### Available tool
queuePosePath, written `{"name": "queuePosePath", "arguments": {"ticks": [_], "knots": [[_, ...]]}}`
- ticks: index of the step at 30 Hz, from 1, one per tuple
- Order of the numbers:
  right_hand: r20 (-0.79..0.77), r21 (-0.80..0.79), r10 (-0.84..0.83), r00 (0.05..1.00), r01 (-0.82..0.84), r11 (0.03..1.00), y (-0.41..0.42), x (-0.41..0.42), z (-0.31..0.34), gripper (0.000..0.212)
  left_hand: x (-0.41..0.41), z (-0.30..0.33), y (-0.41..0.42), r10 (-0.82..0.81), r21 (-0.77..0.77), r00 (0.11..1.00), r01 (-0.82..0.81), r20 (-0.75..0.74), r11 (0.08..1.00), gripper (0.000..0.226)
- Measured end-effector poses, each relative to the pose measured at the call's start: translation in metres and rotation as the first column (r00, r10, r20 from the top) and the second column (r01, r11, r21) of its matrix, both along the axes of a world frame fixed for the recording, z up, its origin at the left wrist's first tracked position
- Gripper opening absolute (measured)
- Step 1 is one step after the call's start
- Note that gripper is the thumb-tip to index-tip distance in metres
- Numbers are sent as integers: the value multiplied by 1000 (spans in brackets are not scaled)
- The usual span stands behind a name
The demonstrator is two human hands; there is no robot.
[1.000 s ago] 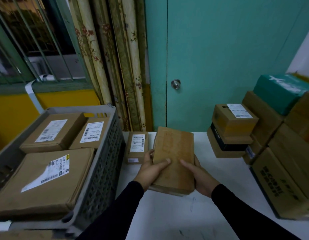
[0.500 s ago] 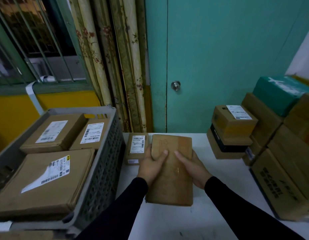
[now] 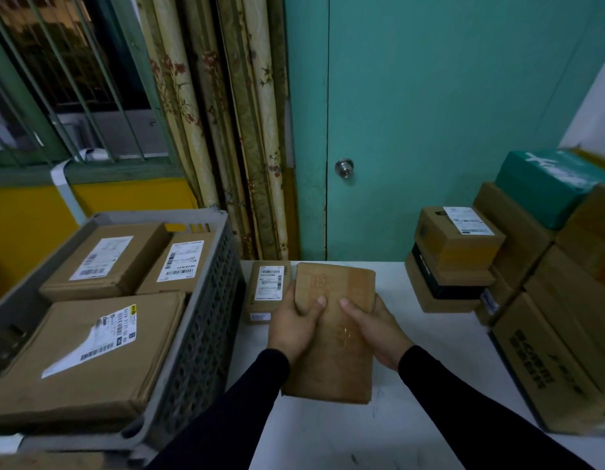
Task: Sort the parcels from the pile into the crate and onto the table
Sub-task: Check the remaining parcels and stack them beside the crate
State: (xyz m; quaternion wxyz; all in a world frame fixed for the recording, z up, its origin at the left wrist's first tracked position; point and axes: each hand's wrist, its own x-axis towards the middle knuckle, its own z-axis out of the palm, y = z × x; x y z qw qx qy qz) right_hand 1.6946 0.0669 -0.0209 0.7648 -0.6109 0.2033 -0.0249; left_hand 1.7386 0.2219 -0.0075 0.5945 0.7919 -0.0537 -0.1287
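A second ago I had the flat brown parcel (image 3: 331, 330) raised and tilted in my hands, its far end up off the bench (image 3: 430, 385). Now it is lower and flatter, its long axis running from 12 to 6 o'clock, just beside the small labelled box (image 3: 267, 290) at its 10 o'clock. My left hand (image 3: 294, 325) has slid further onto the top face, thumb lying across it, and my right hand (image 3: 375, 325) has shifted likewise at the right edge.
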Motion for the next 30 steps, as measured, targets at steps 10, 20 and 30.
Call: {"name": "queuePosePath", "arguments": {"ticks": [10,20,30], "knots": [[-16,284,-10,1000,14,959,-13,-2,14,71,9,22,3,-75,-292,958,-10,-277,956,53],[-94,51,22,995,-17,999,-14,9,8,64,9,14,-3,1,-133,979,-29,-205,991,49],[-28,42,21,999,-20,999,-4,8,-5,63,10,7,-1,5,-94,1000,-8,-30,996,54]]}}
